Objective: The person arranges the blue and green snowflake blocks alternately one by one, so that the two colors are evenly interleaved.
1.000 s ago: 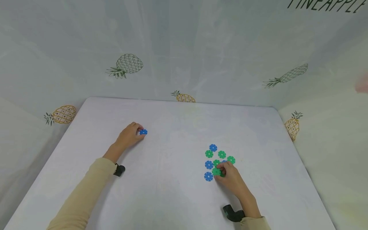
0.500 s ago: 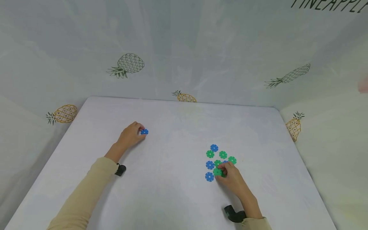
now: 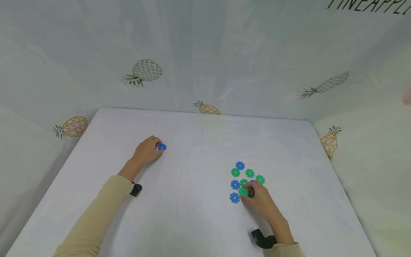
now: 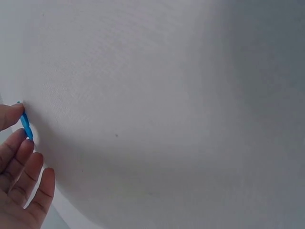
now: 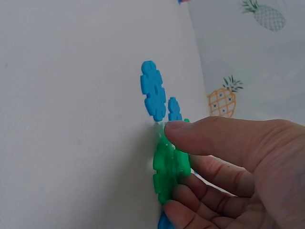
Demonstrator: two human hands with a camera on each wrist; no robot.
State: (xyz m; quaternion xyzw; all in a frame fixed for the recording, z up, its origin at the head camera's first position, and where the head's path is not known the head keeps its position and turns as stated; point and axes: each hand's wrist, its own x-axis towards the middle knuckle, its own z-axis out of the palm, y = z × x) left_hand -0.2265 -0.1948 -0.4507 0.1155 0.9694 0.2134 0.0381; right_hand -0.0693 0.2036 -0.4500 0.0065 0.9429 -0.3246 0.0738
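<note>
On the left part of the table, my left hand [image 3: 147, 150] pinches a blue notched disc [image 3: 162, 147] between thumb and fingers; the left wrist view shows that blue disc [image 4: 26, 125] edge-on between thumb and fingertips. At the right, my right hand [image 3: 260, 197] pinches a green disc [image 3: 243, 191] by its edge. In the right wrist view the green disc [image 5: 164, 171] stands tilted beside the thumb, with more green behind it. Blue discs [image 3: 234, 197] and green discs [image 3: 249, 173] lie around the right fingers, some partly hidden by the hand.
Both hands are over a white table [image 3: 192, 160], whose far edge meets a pale curtain [image 3: 205, 53] printed with pineapples. Dark wrist devices sit on both wrists, the left device [image 3: 136, 190] and the right device [image 3: 263, 240].
The whole head view has shifted slightly, moving the scene a little to the right. Both hands keep their grips, with no clear movement over the table.
</note>
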